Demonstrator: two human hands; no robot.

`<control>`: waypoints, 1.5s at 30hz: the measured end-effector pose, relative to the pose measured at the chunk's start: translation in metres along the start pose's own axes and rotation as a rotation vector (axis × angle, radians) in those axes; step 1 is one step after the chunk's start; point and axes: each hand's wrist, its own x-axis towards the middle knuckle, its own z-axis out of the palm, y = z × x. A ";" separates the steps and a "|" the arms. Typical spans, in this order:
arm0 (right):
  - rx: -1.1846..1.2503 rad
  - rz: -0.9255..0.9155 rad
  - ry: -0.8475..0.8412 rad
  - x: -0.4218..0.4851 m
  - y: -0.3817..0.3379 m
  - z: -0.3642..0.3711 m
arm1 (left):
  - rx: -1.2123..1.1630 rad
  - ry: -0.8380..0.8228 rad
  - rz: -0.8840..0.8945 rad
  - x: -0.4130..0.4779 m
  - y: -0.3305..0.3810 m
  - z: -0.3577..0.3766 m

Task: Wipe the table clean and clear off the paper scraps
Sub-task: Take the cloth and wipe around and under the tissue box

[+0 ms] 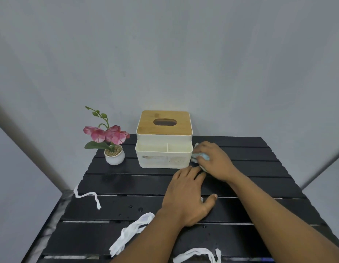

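A black slatted table [111, 185] fills the lower half of the head view, with small water drops near its middle. My right hand [214, 160] presses a light blue cloth [200, 157] against the table, right beside the white box. My left hand [187, 196] lies flat on the table, fingers spread, just in front of the right hand; a bit of white shows under it. White paper scraps lie about: a thin twisted strip [87, 196] at the left edge, a wider crumpled strip [130, 232] at the front left, and a looped strip [197, 253] at the front edge.
A white tissue box [164, 141] with a wooden lid and front compartments stands at the back middle. A small white pot with pink orchid flowers [110, 143] stands at the back left. A grey wall rises behind the table.
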 end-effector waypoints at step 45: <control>-0.197 0.117 0.157 -0.025 -0.015 0.010 | -0.342 0.272 -0.297 -0.002 -0.107 -0.065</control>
